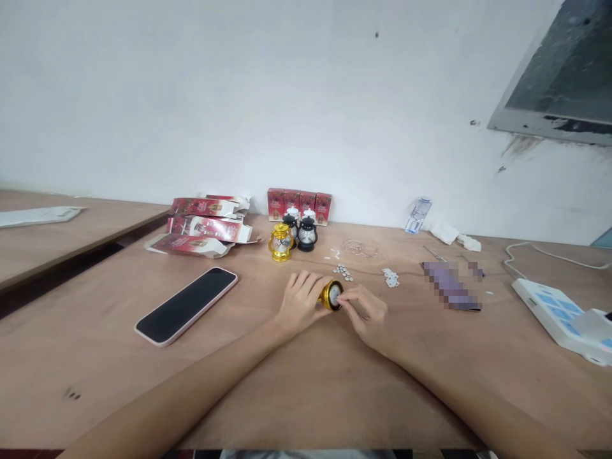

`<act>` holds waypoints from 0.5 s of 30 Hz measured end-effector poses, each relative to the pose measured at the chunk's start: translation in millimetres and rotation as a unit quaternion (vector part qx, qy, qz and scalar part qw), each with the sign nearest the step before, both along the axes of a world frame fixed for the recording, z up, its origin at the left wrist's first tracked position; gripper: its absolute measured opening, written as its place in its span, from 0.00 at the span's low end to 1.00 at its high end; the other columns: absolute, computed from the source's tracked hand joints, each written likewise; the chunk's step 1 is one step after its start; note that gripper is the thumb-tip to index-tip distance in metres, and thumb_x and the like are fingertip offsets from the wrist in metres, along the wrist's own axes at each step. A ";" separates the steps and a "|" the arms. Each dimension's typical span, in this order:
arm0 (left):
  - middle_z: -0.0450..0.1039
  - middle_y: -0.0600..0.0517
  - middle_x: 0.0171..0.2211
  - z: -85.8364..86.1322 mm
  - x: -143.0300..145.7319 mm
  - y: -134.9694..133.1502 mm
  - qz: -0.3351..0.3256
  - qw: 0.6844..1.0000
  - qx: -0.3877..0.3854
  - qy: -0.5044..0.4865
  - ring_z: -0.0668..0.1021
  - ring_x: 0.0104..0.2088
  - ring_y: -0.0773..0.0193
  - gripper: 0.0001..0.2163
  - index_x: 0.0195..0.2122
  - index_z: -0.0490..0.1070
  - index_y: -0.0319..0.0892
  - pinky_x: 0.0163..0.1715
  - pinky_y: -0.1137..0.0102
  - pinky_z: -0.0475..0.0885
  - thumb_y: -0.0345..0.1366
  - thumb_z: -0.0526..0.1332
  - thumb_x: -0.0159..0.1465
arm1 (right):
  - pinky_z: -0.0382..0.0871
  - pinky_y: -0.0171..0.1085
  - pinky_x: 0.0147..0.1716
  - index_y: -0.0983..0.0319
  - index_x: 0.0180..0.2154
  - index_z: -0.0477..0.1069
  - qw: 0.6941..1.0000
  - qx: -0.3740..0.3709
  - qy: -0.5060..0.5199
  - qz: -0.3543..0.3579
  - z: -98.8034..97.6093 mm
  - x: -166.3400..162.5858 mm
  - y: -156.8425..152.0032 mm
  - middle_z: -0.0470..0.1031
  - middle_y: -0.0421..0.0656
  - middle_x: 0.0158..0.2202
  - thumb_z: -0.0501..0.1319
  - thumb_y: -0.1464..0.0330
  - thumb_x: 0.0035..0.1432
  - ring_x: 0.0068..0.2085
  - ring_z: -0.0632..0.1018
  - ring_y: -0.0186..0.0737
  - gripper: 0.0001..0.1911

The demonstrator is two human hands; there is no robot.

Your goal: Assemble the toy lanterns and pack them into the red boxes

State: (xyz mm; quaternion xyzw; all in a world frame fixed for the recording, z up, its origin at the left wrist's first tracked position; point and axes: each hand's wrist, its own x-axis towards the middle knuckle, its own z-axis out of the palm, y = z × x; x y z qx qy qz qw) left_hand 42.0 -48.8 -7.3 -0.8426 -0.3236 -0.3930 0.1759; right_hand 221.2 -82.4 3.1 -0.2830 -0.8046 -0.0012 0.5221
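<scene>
My left hand [300, 298] is closed round a small gold lantern [329, 295] lying on its side, its round base turned to the right. At that base, the pinched fingertips of my right hand [366, 312] touch the pale centre; whether they hold something small cannot be made out. Just beyond my hands lie several button cells [343, 273] and a little pile of white pieces [391, 278]. Behind them stand another gold lantern [281, 242], two black lanterns [307, 234] and two white lanterns [308, 215], all upright.
Flattened red boxes [198, 226] are heaped at the back left, and upright red boxes [299, 205] line the wall. A phone [187, 306] lies left of my hands. Thin wire rings [359, 248], a blurred purple item [450, 285] and a power strip [557, 312] are to the right.
</scene>
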 end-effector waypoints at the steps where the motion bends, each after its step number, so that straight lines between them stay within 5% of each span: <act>1: 0.75 0.45 0.39 0.3 0.1 -0.1 -0.001 1.000 0.000 0.000 0.71 0.37 0.57 0.19 0.46 0.67 0.38 0.33 0.65 0.59 0.48 0.56 0.62 | 0.71 0.36 0.33 0.60 0.37 0.68 1.000 0.000 0.000 -0.001 0.2 0.0 -0.2 0.74 0.43 0.30 0.55 0.76 0.60 0.32 0.75 0.36 0.07; 15: 0.75 0.46 0.37 1.5 1.1 -0.6 -0.010 1.000 0.014 -0.006 0.71 0.36 0.58 0.18 0.45 0.68 0.38 0.33 0.65 0.59 0.48 0.57 0.62 | 0.70 0.36 0.33 0.60 0.36 0.69 1.000 -0.006 -0.008 0.013 0.3 1.8 1.9 0.74 0.43 0.30 0.55 0.76 0.60 0.32 0.74 0.36 0.07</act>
